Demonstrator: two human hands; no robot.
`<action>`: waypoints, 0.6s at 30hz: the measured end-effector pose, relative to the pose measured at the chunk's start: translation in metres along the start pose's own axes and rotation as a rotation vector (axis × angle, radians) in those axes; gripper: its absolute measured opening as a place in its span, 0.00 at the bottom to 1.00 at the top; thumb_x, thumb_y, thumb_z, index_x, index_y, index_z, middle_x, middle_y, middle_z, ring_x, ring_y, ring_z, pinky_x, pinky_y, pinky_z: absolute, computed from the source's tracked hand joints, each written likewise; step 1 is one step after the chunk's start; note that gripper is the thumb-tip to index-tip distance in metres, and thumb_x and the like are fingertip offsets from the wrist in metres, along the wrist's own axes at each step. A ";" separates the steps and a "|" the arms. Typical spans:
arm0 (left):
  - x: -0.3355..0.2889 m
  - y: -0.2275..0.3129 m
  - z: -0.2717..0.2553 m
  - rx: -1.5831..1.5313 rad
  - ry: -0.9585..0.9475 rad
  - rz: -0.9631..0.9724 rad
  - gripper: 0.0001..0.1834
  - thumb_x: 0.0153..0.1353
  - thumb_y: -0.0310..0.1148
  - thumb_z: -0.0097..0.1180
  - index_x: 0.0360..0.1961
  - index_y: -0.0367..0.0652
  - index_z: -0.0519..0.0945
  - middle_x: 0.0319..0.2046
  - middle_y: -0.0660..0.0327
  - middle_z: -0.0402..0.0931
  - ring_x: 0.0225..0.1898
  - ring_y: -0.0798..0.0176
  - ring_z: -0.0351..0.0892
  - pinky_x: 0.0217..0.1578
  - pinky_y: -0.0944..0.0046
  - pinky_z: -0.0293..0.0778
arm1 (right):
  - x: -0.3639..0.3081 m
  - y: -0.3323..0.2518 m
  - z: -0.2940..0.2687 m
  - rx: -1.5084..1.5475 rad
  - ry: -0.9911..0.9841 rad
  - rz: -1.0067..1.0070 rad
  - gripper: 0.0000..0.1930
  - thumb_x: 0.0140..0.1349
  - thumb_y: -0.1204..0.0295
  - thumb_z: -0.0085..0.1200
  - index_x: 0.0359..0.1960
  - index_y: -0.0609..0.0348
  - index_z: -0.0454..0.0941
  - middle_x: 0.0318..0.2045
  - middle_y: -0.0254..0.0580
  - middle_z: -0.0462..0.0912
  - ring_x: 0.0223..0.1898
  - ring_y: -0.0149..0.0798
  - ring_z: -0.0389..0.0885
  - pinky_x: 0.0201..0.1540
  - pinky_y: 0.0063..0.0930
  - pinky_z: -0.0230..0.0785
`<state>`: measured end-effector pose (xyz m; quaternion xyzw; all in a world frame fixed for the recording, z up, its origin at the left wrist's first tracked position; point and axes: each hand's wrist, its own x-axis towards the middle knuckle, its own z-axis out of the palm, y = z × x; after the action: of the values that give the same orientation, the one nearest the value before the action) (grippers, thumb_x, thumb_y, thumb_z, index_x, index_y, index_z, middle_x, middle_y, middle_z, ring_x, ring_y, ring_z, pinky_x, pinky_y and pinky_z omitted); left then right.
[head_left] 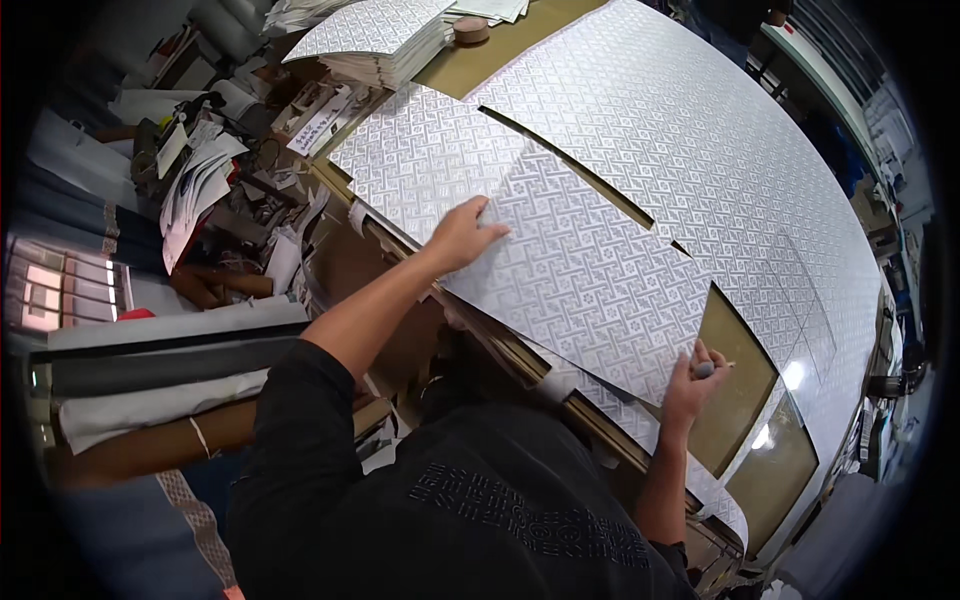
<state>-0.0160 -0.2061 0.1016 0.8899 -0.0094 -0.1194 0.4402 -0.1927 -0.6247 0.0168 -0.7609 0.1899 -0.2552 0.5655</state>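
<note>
A rectangular panel of white and silver fabric-like sheet [590, 270] with a geometric pattern lies over the near side of the table. My left hand [465, 235] is closed at the panel's left edge, thumb on top and the other fingers partly hidden. Under and beyond that edge lies another piece of the same patterned sheet [410, 160]. At the panel's right end, my right hand [690, 385] is closed around a small pen-like tool with a rounded grey end [704, 369]. Its fingers are beside the panel's edge; whether they also touch it, I cannot tell.
A large patterned sheet [690, 130] with cut-out gaps covers the far side of the brown tabletop [735, 375]. A stack of cut panels [390, 45] and a tape roll [470, 30] are at the back. Fabric rolls [170, 375] and a cluttered shelf [200, 170] stand left.
</note>
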 end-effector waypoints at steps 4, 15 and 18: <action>0.044 -0.077 -0.112 0.177 0.087 -0.019 0.29 0.63 0.43 0.70 0.57 0.32 0.79 0.50 0.43 0.84 0.49 0.43 0.84 0.54 0.50 0.78 | -0.042 -0.048 0.141 -0.068 -0.135 -0.007 0.27 0.66 0.81 0.63 0.62 0.66 0.61 0.64 0.62 0.72 0.70 0.48 0.71 0.69 0.36 0.66; 0.128 -0.180 -0.198 0.122 0.130 -0.063 0.36 0.60 0.48 0.71 0.61 0.32 0.77 0.60 0.42 0.77 0.62 0.38 0.76 0.60 0.48 0.75 | -0.045 -0.091 0.271 -0.077 -0.016 0.318 0.28 0.65 0.76 0.66 0.61 0.65 0.62 0.57 0.56 0.75 0.54 0.40 0.78 0.59 0.33 0.72; 0.153 -0.188 -0.238 0.094 0.124 -0.090 0.37 0.60 0.50 0.71 0.61 0.32 0.78 0.60 0.42 0.77 0.63 0.38 0.75 0.61 0.48 0.74 | -0.046 -0.099 0.315 -0.026 -0.046 0.282 0.29 0.64 0.75 0.67 0.61 0.65 0.62 0.54 0.53 0.76 0.52 0.39 0.78 0.58 0.31 0.72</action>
<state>0.1684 0.0766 0.0614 0.9147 0.0523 -0.0830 0.3919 -0.0392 -0.3295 0.0309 -0.7395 0.2853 -0.1530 0.5901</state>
